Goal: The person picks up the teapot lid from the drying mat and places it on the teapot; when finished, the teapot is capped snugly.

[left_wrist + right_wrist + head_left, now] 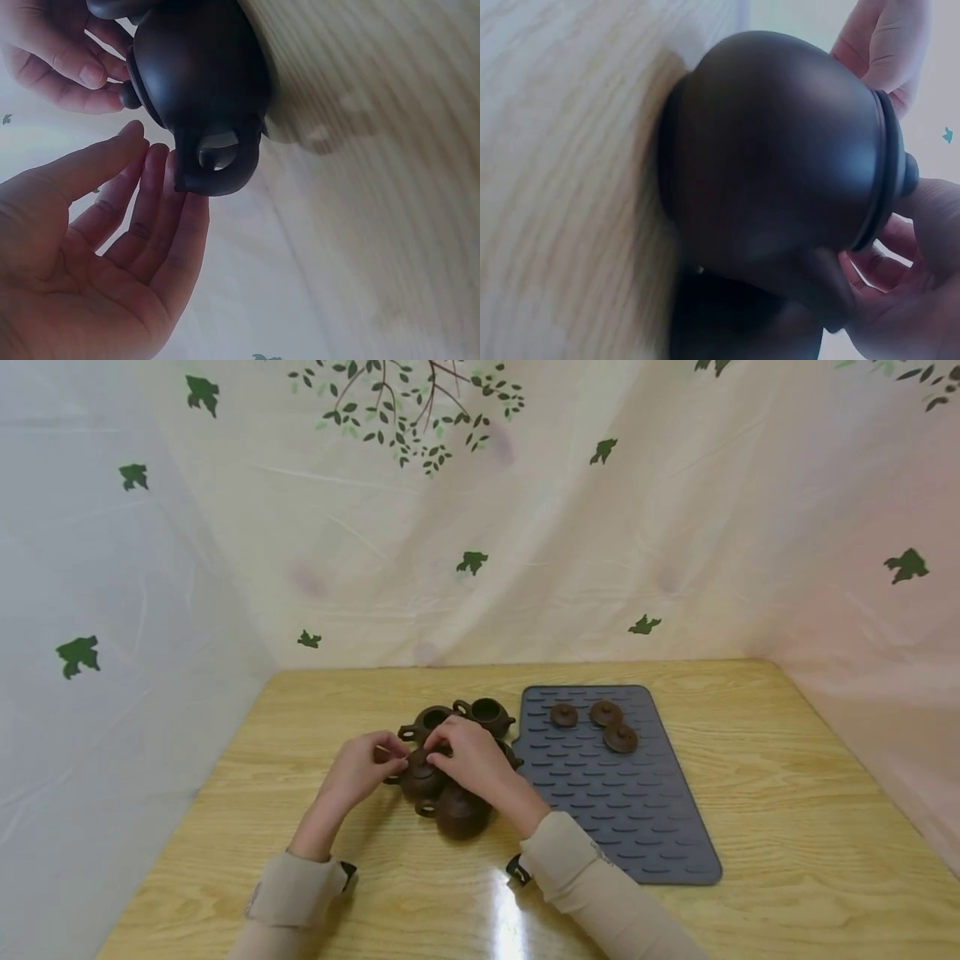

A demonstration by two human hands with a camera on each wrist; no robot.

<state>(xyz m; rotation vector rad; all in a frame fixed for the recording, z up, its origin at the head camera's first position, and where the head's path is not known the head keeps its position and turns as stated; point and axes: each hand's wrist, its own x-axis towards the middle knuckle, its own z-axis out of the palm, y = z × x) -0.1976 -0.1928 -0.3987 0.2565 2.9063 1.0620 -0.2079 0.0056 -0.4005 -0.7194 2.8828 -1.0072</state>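
In the head view both hands are at a dark brown teapot (pixel 415 787) on the table, its lid (pixel 422 769) seated on top. My right hand (pixel 472 757) pinches the lid's knob (pixel 129 95) between thumb and fingertips. Beside the pot's handle (pixel 247 169), my left hand (pixel 360 775) has its fingers loosely extended, fingertips right at the handle and thumb near the lid's rim. Another teapot (pixel 462 815) stands close in front. Behind are two lidless teapots, one (pixel 433 720) on the left and one (pixel 489 716) on the right. The right hand mostly hides a further teapot (pixel 512 754).
A grey ridged mat (pixel 607 814) lies right of the teapots. Three brown lids rest toward its far end: one lid (pixel 564 716) apart, another lid (pixel 604 712) close against the third lid (pixel 621 739). A printed curtain (pixel 525 602) hangs behind the wooden table (pixel 765 793).
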